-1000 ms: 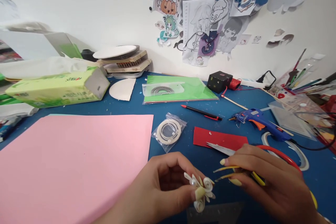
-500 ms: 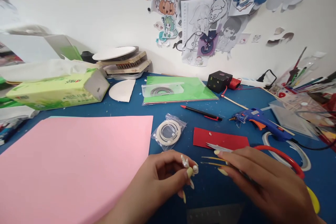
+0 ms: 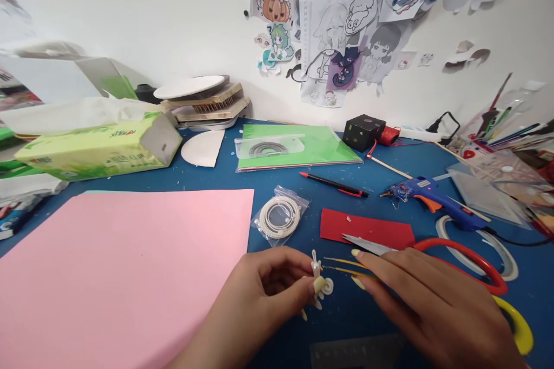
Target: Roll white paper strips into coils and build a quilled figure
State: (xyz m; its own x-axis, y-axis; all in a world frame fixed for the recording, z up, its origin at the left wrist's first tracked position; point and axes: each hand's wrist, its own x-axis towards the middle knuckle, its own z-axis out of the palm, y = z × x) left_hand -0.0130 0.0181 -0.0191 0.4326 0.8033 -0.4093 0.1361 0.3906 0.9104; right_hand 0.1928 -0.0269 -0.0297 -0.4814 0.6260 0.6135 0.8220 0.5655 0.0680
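Observation:
Between the thumb and fingers of my left hand (image 3: 259, 294) is a small white coiled paper piece (image 3: 328, 286) with a pearl-like bead and a thin upright loop. My right hand (image 3: 428, 294) grips gold-tipped tweezers (image 3: 346, 266), whose two points are slightly apart. Those points are just right of the white piece; whether they touch it I cannot tell. Behind the right hand lie scissors with red and yellow handles (image 3: 519, 323), their blades resting over a red strip (image 3: 367, 228). A tiny white bit sits on the strip.
Pink paper (image 3: 142, 259) covers the left side of the blue table. A bag of coiled white strips (image 3: 279, 217), a black pen (image 3: 333, 184) and a blue glue gun (image 3: 437, 202) lie beyond my hands. A tissue pack (image 3: 95, 150) and green sheets (image 3: 320, 144) are farther back.
My right hand has moved left, bringing the tweezer points close to the white piece. My left hand has turned the piece, so its coil now faces me and its loop stands upright.

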